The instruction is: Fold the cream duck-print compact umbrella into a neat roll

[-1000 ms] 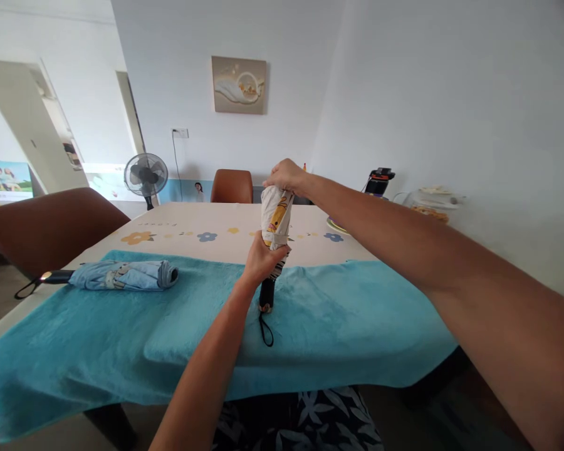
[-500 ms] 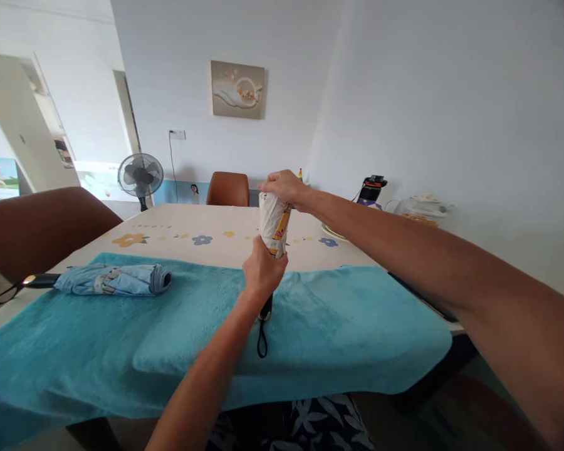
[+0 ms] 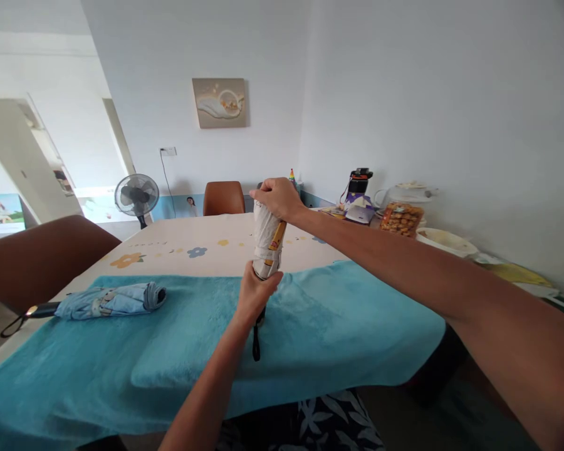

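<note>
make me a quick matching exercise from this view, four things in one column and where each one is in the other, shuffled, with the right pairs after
1. left hand
2. blue umbrella
3. right hand
4. framed picture

A. hanging on the wall
B. at the upper end of the white umbrella
C. around its lower part
D. lying mostly on the teal cloth

Pairs: 1-C, 2-D, 3-B, 4-A

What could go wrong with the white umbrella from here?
The left hand grips the white umbrella low while the right hand holds its top; it might tip over if both let go. Its strap hangs loose and could snag. The blue umbrella's handle lies by the edge of the table, so a bump might knock it off.
</note>
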`<state>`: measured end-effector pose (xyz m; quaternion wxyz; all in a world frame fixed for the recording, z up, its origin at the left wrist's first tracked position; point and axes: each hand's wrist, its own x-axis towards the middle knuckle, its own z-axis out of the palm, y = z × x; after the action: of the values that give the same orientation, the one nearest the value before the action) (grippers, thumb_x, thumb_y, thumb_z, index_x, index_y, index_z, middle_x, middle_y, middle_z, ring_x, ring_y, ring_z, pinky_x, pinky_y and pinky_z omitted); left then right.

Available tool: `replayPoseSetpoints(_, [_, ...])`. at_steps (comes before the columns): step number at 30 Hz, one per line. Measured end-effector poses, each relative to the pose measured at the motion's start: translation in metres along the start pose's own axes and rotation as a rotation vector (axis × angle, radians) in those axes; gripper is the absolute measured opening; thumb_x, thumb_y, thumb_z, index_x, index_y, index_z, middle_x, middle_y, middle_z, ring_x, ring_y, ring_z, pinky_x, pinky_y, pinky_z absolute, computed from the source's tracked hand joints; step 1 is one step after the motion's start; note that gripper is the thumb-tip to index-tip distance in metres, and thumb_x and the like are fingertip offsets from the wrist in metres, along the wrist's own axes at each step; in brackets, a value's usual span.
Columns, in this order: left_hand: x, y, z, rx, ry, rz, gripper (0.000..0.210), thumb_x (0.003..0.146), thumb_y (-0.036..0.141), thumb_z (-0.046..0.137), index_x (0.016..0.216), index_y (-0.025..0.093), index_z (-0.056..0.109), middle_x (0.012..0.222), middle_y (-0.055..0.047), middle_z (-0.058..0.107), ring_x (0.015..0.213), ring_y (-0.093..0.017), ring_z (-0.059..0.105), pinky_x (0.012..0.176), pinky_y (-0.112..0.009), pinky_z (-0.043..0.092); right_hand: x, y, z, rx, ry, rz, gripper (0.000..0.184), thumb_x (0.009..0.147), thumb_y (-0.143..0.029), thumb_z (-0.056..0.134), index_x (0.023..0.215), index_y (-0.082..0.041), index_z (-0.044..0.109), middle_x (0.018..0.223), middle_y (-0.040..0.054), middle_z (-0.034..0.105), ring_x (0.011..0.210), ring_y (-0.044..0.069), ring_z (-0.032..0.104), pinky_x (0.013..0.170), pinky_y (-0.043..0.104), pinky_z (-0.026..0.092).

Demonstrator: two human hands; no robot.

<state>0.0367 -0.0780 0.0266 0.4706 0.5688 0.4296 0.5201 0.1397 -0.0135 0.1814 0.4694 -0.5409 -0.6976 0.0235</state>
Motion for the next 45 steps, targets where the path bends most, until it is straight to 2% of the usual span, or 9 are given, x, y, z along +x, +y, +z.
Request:
replayPoseSetpoints(2, [-0.008, 0.000, -0.007, -0.110, -0.180, -0.083, 0.032, 0.063, 0.034, 0.070, 0.083, 0.020, 0.050, 0.063, 0.004, 0.051, 0.042, -0.010, 0.046, 0.044, -0.025, 0.037, -0.001, 0.006, -0.005, 0.042, 0.021, 0.043, 0.026, 0.075, -0.038, 0.060, 0.062, -0.016, 0.054, 0.062, -0.0004, 0.055, 0.064, 0.013, 0.050, 0.060, 0.025, 0.036])
replayPoseSetpoints(4, [-0.022, 0.003, -0.014, -0.149, -0.233, -0.133, 0.030, 0.062, 0.032, 0.070, 0.079, 0.019, 0.050, 0.057, 0.006, 0.047, 0.038, -0.008, 0.041, 0.039, -0.023, 0.034, -0.006, 0.011, -0.011, 0.136, 0.042, 0.056, 0.029, 0.079, -0.042, 0.057, 0.065, -0.017, 0.054, 0.066, 0.0007, 0.056, 0.065, 0.013, 0.051, 0.061, 0.025, 0.037])
replayPoseSetpoints(10, [-0.069, 0.011, -0.024, -0.048, -0.052, -0.199, 0.026, 0.067, 0.031, 0.065, 0.085, 0.017, 0.051, 0.052, 0.007, 0.046, 0.040, -0.007, 0.041, 0.039, -0.021, 0.035, -0.072, 0.020, -0.022, 0.316, 0.221, 0.006, 0.034, 0.085, -0.050, 0.049, 0.074, -0.018, 0.049, 0.072, -0.0008, 0.053, 0.069, 0.013, 0.049, 0.065, 0.027, 0.037])
replayPoseSetpoints(16, [-0.074, 0.007, -0.028, 0.125, 0.154, -0.147, 0.028, 0.065, 0.026, 0.065, 0.086, 0.019, 0.048, 0.059, 0.007, 0.048, 0.045, -0.008, 0.044, 0.042, -0.020, 0.038, -0.145, 0.021, 0.012, 0.561, -0.234, 0.253, 0.033, 0.072, -0.048, 0.065, 0.067, -0.018, 0.053, 0.065, -0.0023, 0.051, 0.064, 0.013, 0.046, 0.060, 0.028, 0.037])
replayPoseSetpoints(18, [-0.072, 0.006, -0.029, 0.156, 0.173, -0.125, 0.029, 0.064, 0.025, 0.065, 0.087, 0.019, 0.048, 0.062, 0.007, 0.049, 0.047, -0.008, 0.045, 0.042, -0.021, 0.038, -0.150, 0.021, 0.023, 0.805, -0.314, 0.325, 0.029, 0.070, -0.042, 0.068, 0.068, -0.017, 0.054, 0.068, -0.0021, 0.054, 0.067, 0.013, 0.050, 0.065, 0.029, 0.043])
replayPoseSetpoints(22, [-0.073, 0.004, -0.031, 0.210, 0.215, -0.102, 0.033, 0.062, 0.024, 0.068, 0.089, 0.018, 0.048, 0.065, 0.006, 0.051, 0.048, -0.008, 0.045, 0.044, -0.021, 0.038, -0.148, 0.025, 0.035, 1.087, -0.316, 0.389, 0.023, 0.066, -0.033, 0.072, 0.067, -0.017, 0.055, 0.070, -0.0021, 0.057, 0.071, 0.012, 0.054, 0.073, 0.033, 0.048])
replayPoseSetpoints(35, [-0.078, -0.021, -0.027, 0.202, 0.250, -0.184, 0.030, 0.066, 0.026, 0.066, 0.091, 0.017, 0.051, 0.059, 0.007, 0.051, 0.045, -0.007, 0.044, 0.043, -0.020, 0.036, -0.170, 0.040, 0.064, 1.261, -0.214, 0.630, 0.015, 0.067, -0.022, 0.071, 0.065, -0.015, 0.058, 0.070, 0.0011, 0.063, 0.071, 0.014, 0.062, 0.078, 0.035, 0.051])
replayPoseSetpoints(42, [-0.078, -0.019, -0.034, 0.068, 0.130, -0.195, 0.035, 0.070, 0.032, 0.068, 0.098, 0.017, 0.052, 0.069, 0.002, 0.060, 0.056, -0.013, 0.060, 0.054, -0.024, 0.049, -0.179, 0.056, 0.083, 1.528, -0.103, 0.763, 0.012, 0.063, -0.013, 0.069, 0.061, -0.016, 0.058, 0.064, 0.0010, 0.065, 0.065, 0.015, 0.064, 0.070, 0.030, 0.052])
replayPoseSetpoints(45, [-0.076, -0.018, -0.038, -0.002, 0.060, -0.213, 0.037, 0.071, 0.035, 0.069, 0.099, 0.018, 0.052, 0.073, 0.002, 0.062, 0.051, -0.012, 0.060, 0.047, -0.022, 0.046, -0.179, 0.063, 0.086, 1.592, -0.089, 0.801, 0.007, 0.068, -0.009, 0.062, 0.065, -0.015, 0.061, 0.065, 0.0039, 0.067, 0.066, 0.016, 0.065, 0.069, 0.030, 0.054])
